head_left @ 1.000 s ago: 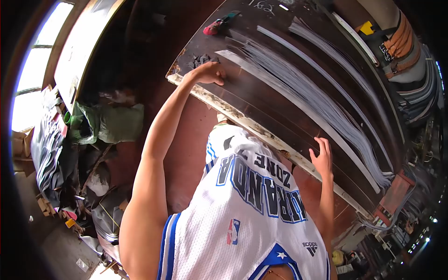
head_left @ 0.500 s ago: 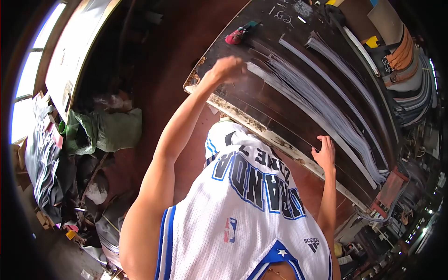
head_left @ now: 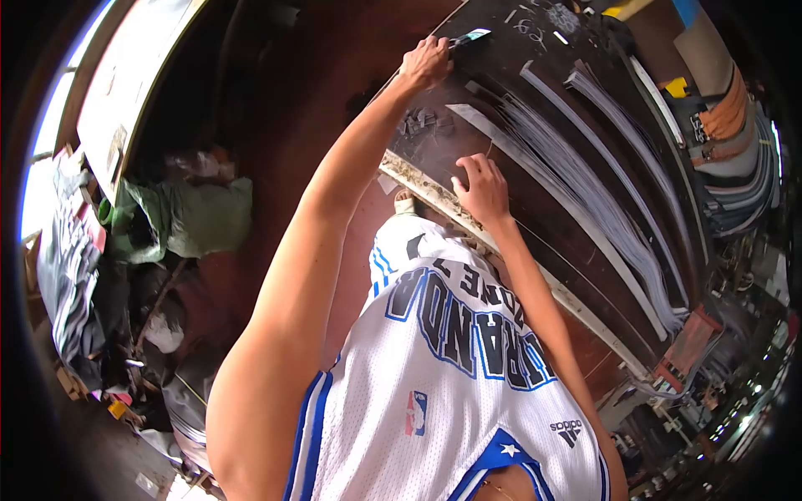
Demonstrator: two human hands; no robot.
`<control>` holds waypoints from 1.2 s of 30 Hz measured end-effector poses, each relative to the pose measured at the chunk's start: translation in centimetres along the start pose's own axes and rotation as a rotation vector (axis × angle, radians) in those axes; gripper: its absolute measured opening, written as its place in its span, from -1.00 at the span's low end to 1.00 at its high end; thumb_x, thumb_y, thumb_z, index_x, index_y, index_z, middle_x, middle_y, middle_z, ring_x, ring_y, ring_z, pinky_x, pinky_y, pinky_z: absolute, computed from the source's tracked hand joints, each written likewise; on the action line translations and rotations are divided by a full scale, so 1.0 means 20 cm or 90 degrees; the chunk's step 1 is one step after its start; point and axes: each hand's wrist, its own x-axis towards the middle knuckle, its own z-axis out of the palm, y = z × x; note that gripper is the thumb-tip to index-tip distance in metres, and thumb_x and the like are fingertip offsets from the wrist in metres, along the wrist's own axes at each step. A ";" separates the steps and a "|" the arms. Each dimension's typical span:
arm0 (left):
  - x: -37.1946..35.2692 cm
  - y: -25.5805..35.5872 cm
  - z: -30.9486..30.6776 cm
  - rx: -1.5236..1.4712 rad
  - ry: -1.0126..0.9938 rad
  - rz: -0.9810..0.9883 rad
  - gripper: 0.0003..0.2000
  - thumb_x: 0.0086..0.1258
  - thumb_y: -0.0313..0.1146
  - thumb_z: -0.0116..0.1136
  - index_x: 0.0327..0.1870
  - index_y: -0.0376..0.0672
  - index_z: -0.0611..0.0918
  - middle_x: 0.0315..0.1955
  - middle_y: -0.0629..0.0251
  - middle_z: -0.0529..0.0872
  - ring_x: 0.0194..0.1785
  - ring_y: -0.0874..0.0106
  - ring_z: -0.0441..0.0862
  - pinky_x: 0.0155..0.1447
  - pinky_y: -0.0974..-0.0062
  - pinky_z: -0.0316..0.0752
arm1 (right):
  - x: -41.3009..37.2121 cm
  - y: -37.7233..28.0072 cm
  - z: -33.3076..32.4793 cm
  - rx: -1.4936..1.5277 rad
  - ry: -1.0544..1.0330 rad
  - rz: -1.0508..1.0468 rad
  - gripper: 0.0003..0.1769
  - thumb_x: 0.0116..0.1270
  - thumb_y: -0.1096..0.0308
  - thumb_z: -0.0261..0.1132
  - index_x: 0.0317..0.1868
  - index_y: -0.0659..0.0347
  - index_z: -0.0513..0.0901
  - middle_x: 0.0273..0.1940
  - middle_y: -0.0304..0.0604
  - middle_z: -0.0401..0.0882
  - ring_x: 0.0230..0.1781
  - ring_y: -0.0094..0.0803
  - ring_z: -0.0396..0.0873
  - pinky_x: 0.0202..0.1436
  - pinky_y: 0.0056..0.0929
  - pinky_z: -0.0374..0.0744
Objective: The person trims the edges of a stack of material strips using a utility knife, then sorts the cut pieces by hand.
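My left hand (head_left: 426, 63) is at the far left edge of the dark table, its fingers closed around a tool whose handle they hide. The tool's teal, pale-tipped end (head_left: 472, 38) sticks out to the right of the fingers. My right hand (head_left: 484, 190) hovers over the table's near edge, fingers curved and apart, with nothing in it. Beyond it lie long thin grey strips (head_left: 576, 184) in a loose bundle, with a wider pale strip (head_left: 493, 134) along their near side. Small dark scraps (head_left: 424, 123) lie between my two hands.
More strips (head_left: 635, 142) lie farther back on the table (head_left: 535, 225). Rolled and stacked material (head_left: 727, 159) stands at the right, near a red block (head_left: 689, 338). At the left are a green sack (head_left: 209, 217) and piled dark material (head_left: 75, 275).
My left hand has moved up and closed on the red and teal tool, which lay uncovered before. My right hand has come left along the table's near edge. The small scraps are now uncovered.
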 end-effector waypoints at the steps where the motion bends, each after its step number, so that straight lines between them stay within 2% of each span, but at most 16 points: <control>1: -0.01 -0.01 -0.02 -0.005 0.002 -0.017 -0.57 0.39 -0.11 0.17 0.16 -0.18 0.51 0.05 0.00 0.61 0.17 0.05 0.59 0.14 0.07 0.59 | 0.01 0.00 0.00 0.000 -0.014 -0.010 -0.64 0.13 0.35 0.47 -0.09 0.10 0.54 -0.14 -0.15 0.53 -0.08 -0.12 0.57 0.02 -0.14 0.58; 3: -0.04 -0.03 -0.05 -0.124 0.043 -0.077 -0.56 0.39 -0.09 0.17 0.16 -0.20 0.53 0.06 -0.05 0.60 0.16 0.03 0.60 0.13 0.07 0.58 | 0.01 0.02 0.00 0.011 0.013 -0.013 -0.66 0.10 0.37 0.46 -0.13 0.10 0.53 -0.18 -0.13 0.52 -0.12 -0.09 0.58 -0.02 -0.14 0.59; 4: -0.09 -0.05 -0.05 -0.198 0.141 -0.082 -0.54 0.39 -0.09 0.16 0.16 -0.25 0.57 -0.03 -0.09 0.67 0.10 0.01 0.65 0.12 0.10 0.57 | 0.02 0.02 0.00 0.014 0.027 -0.011 -0.67 0.09 0.38 0.44 -0.14 0.10 0.53 -0.19 -0.11 0.53 -0.14 -0.06 0.58 -0.04 -0.12 0.59; 5: -0.14 -0.06 -0.08 -0.198 0.145 -0.094 -0.54 0.39 -0.09 0.16 0.16 -0.25 0.57 -0.03 -0.09 0.67 0.10 0.01 0.65 0.12 0.10 0.57 | 0.02 0.03 -0.01 0.032 0.023 0.003 -0.69 0.11 0.37 0.43 -0.13 0.11 0.55 -0.17 -0.10 0.55 -0.12 -0.05 0.58 -0.03 -0.12 0.59; 7: -0.31 -0.09 -0.17 -0.488 0.152 -0.172 -0.54 0.42 -0.11 0.15 0.17 -0.29 0.60 -0.22 0.02 0.73 -0.07 0.18 0.73 0.00 0.24 0.61 | 0.02 0.05 -0.01 0.072 0.033 0.000 -0.70 0.11 0.37 0.42 -0.12 0.13 0.58 -0.15 -0.10 0.58 -0.10 -0.03 0.58 -0.01 -0.14 0.59; 8: -0.43 -0.05 -0.31 -0.588 0.112 -0.231 -0.62 0.54 -0.21 0.09 0.16 -0.34 0.60 -0.31 0.33 0.68 -0.34 0.61 0.64 -0.27 0.58 0.59 | 0.02 0.06 -0.02 0.087 0.022 0.015 -0.69 0.12 0.36 0.43 -0.12 0.15 0.60 -0.14 -0.10 0.60 -0.09 -0.02 0.58 0.00 -0.14 0.59; 13: -0.99 -0.04 -0.49 -0.969 0.159 -0.312 -0.68 0.61 -0.26 -0.09 0.15 -0.30 0.56 -0.20 0.22 0.71 -0.26 0.48 0.66 -0.16 0.52 0.58 | 0.04 0.06 -0.10 0.166 -0.037 0.045 -0.74 0.18 0.40 0.44 -0.13 0.25 0.62 -0.19 -0.08 0.61 -0.14 -0.14 0.61 -0.04 -0.26 0.58; 16: -1.25 -0.03 -0.46 -1.074 0.188 -0.338 -0.70 0.61 -0.28 -0.12 0.15 -0.29 0.54 -0.20 0.19 0.71 -0.26 0.45 0.66 -0.14 0.48 0.57 | 0.04 0.06 -0.16 0.201 -0.062 0.065 -0.75 0.22 0.38 0.45 -0.13 0.25 0.65 -0.20 -0.09 0.64 -0.19 -0.20 0.64 -0.08 -0.33 0.59; 21: -1.46 0.04 -0.44 -1.092 0.230 -0.369 -0.70 0.59 -0.30 -0.11 0.17 -0.28 0.51 -0.19 0.15 0.71 -0.26 0.43 0.67 -0.17 0.50 0.56 | 0.05 0.06 -0.16 0.200 -0.066 0.046 -0.74 0.23 0.37 0.46 -0.10 0.24 0.67 -0.19 -0.10 0.65 -0.20 -0.24 0.65 -0.10 -0.36 0.59; 25: -1.48 0.12 -0.43 -1.143 0.226 -0.394 -0.67 0.57 -0.33 -0.10 0.23 -0.28 0.49 -0.17 0.14 0.72 -0.26 0.43 0.68 -0.17 0.50 0.57 | 0.04 0.07 -0.18 0.209 -0.062 0.049 -0.74 0.23 0.37 0.46 -0.10 0.24 0.67 -0.19 -0.11 0.65 -0.21 -0.26 0.66 -0.10 -0.38 0.59; 28: -1.45 0.12 -0.42 -1.185 0.222 -0.361 -0.68 0.56 -0.40 -0.07 0.22 -0.35 0.50 -0.23 0.24 0.66 -0.27 0.48 0.66 -0.24 0.48 0.59 | 0.04 0.07 -0.18 0.204 -0.058 0.045 -0.74 0.24 0.36 0.47 -0.09 0.24 0.68 -0.18 -0.13 0.66 -0.20 -0.30 0.65 -0.10 -0.41 0.58; 30: -1.45 0.14 -0.42 -1.158 0.209 -0.367 -0.66 0.57 -0.37 -0.07 0.26 -0.32 0.48 -0.20 0.19 0.70 -0.28 0.47 0.67 -0.19 0.49 0.60 | 0.02 0.07 -0.19 0.195 -0.061 0.043 -0.74 0.25 0.35 0.47 -0.09 0.24 0.69 -0.17 -0.16 0.66 -0.19 -0.33 0.65 -0.09 -0.43 0.58; 32: -1.43 0.13 -0.43 -1.128 0.196 -0.367 -0.63 0.57 -0.33 -0.07 0.30 -0.30 0.46 -0.17 0.15 0.74 -0.28 0.46 0.67 -0.13 0.50 0.61 | 0.01 0.06 -0.18 0.095 -0.048 0.004 -0.74 0.22 0.33 0.45 -0.10 0.16 0.66 -0.13 -0.17 0.63 -0.09 -0.16 0.64 -0.06 -0.26 0.61; 36: -1.41 0.13 -0.43 -1.053 0.173 -0.358 -0.64 0.58 -0.32 -0.05 0.28 -0.30 0.48 -0.19 0.16 0.74 -0.29 0.48 0.69 -0.14 0.51 0.63 | 0.01 0.05 -0.14 0.014 -0.005 -0.036 -0.72 0.20 0.31 0.43 -0.09 0.11 0.63 -0.13 -0.19 0.60 -0.07 -0.11 0.61 -0.05 -0.18 0.62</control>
